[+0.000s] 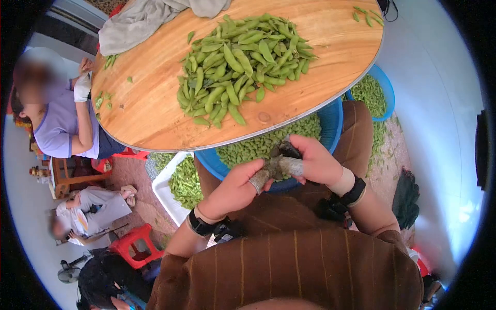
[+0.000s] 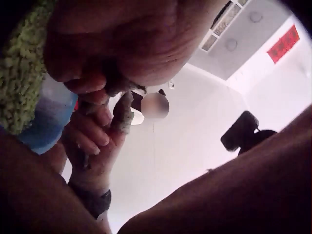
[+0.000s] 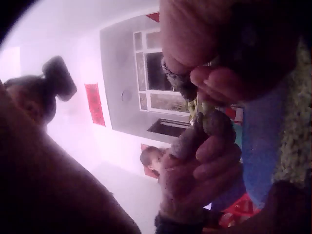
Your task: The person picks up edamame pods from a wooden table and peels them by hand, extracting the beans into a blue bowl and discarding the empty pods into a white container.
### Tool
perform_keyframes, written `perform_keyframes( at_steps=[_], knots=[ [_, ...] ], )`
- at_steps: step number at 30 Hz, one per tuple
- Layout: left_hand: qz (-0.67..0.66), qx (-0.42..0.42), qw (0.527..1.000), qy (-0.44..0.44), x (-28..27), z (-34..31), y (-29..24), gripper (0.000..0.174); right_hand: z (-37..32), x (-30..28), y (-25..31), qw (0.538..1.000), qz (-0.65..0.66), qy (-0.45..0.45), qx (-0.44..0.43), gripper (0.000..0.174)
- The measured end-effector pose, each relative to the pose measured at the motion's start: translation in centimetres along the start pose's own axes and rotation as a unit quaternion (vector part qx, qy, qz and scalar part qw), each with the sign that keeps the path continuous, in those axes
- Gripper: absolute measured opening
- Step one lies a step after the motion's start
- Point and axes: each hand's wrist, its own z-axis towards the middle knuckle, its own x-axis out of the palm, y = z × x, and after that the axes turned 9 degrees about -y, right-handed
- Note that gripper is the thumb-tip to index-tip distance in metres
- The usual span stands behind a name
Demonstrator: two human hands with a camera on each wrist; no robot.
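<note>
My left hand (image 1: 235, 188) and right hand (image 1: 315, 163) meet over a blue basin (image 1: 333, 124) of shelled green beans (image 1: 248, 144). Grey, worn wraps (image 1: 289, 166) cover some fingertips on both hands. In the right wrist view, a small green soybean pod (image 3: 207, 110) shows between the fingertips, with the left hand's curled fingers (image 3: 209, 168) below and the right hand's above. Both hands pinch it; the head view hides it behind the wraps. The left wrist view shows the right hand's wrapped thumb (image 2: 123, 114) close to the left fingers.
A round wooden table (image 1: 150, 103) overhangs the basin and bears a heap of soybean pods (image 1: 237, 67) and a grey cloth (image 1: 134, 26). Left of the basin stands a white tray (image 1: 163, 186) of pods; another blue basin (image 1: 390, 93) is at right. A person (image 1: 62, 113) sits at the table's left.
</note>
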Motion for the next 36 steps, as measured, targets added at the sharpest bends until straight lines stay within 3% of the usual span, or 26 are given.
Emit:
perform_keyframes(
  at_steps=[1, 3, 4, 6, 8, 9, 10, 11, 12, 14, 15, 22, 24, 25, 26, 27, 31, 32, 33, 34, 35, 36],
  knots=[
    [-0.001, -0.001, 1.0, -0.002, -0.1, -0.1, -0.2, 0.015, 0.3, 0.0, 0.1, 0.999, -0.054, 0.001, -0.007, 0.015],
    [-0.157, -0.138, 0.978, -0.008, -0.4, -0.3, -0.9, 0.013, 0.7, 0.0, 0.3, 0.994, -0.108, 0.006, -0.016, 0.016],
    [-0.156, -0.138, 0.978, -0.01, -0.4, -0.3, -0.9, 0.013, 0.8, 0.0, 0.5, 0.986, -0.157, -0.012, -0.048, 0.016],
    [-0.306, -0.137, 0.942, -0.033, -0.2, -0.5, -0.5, 0.015, 1.4, -0.3, 0.0, 0.975, -0.204, -0.031, -0.078, 0.017],
    [-0.299, -0.123, 0.945, -0.046, -0.4, -0.5, -0.2, 0.014, 2.5, -0.9, -1.4, 0.864, -0.34, -0.103, -0.357, 0.018],
    [-0.291, -0.108, 0.949, -0.059, -0.5, -0.5, -0.1, 0.014, 2.2, -0.6, -0.8, 0.864, -0.34, -0.102, -0.356, 0.018],
    [-0.292, -0.109, 0.948, -0.06, -0.4, -0.5, -0.1, 0.014, 1.6, -0.2, 0.2, 0.933, -0.258, -0.073, -0.241, 0.017],
    [-0.192, -0.082, 0.975, -0.072, -0.3, -0.4, -0.1, 0.011, 1.3, 0.1, 0.8, 0.977, -0.17, -0.042, -0.12, 0.016],
    [-0.09, -0.055, 0.991, -0.082, -0.3, -0.3, -0.1, 0.009, 1.2, 0.2, 0.6, 0.977, -0.171, -0.042, -0.12, 0.016],
    [-0.027, -0.017, 0.996, -0.084, -0.7, 0.0, 0.0, 0.01, 1.2, 0.2, 0.3, 0.997, -0.08, -0.012, -0.011, 0.014],
    [0.036, 0.019, 0.995, -0.086, -0.8, 0.1, 0.1, 0.01, 1.2, 0.2, 0.3, 0.997, -0.08, -0.013, -0.012, 0.014],
    [0.08, 0.062, 0.99, -0.097, -1.2, 0.2, -0.8, 0.015, 1.4, 0.5, 0.6, 0.999, -0.039, -0.004, -0.01, 0.013],
    [-0.061, -0.067, 0.994, -0.056, -1.3, 0.0, -1.2, 0.015, 1.5, 0.9, 0.8, 0.999, -0.048, -0.009, -0.02, 0.012],
    [-0.061, -0.067, 0.994, -0.055, -1.2, 0.0, -0.9, 0.015, 1.5, 1.2, 0.7, 1.0, -0.002, 0.006, -0.026, 0.012],
    [-0.303, -0.095, 0.948, 0.017, -1.0, 0.1, -0.2, 0.017, 1.4, 1.3, 0.6, 0.998, 0.044, 0.022, -0.032, 0.012],
    [-0.526, -0.116, 0.838, 0.087, -0.8, 0.2, 0.4, 0.022, 1.3, 1.4, 0.5, 0.998, 0.043, 0.023, -0.031, 0.012],
    [-0.564, -0.074, 0.815, 0.109, -0.3, 0.5, 1.6, 0.029, 1.7, 1.7, -0.3, 0.996, 0.087, -0.001, -0.035, 0.013],
    [-0.432, -0.056, 0.9, 0.014, -0.2, 0.4, 1.3, 0.025, 1.6, 1.6, -0.6, 0.996, 0.085, -0.03, -0.015, 0.014],
    [-0.286, -0.036, 0.954, -0.08, -0.1, 0.3, 1.1, 0.023, 1.6, 1.6, -0.7, 0.996, 0.084, -0.031, -0.013, 0.014],
    [-0.287, -0.036, 0.954, -0.08, -0.1, 0.2, 1.2, 0.023, 1.5, 1.6, -0.8, 0.998, 0.056, -0.036, -0.015, 0.015],
    [-0.137, 0.038, 0.985, -0.095, -0.1, 0.1, 1.2, 0.025, 1.5, 1.6, -0.8, 0.999, 0.028, -0.04, -0.019, 0.015],
    [0.018, 0.111, 0.988, -0.107, -0.3, -0.1, 1.1, 0.026, 1.4, 1.7, -0.6, 0.999, 0.029, -0.039, -0.019, 0.015]
  ],
)
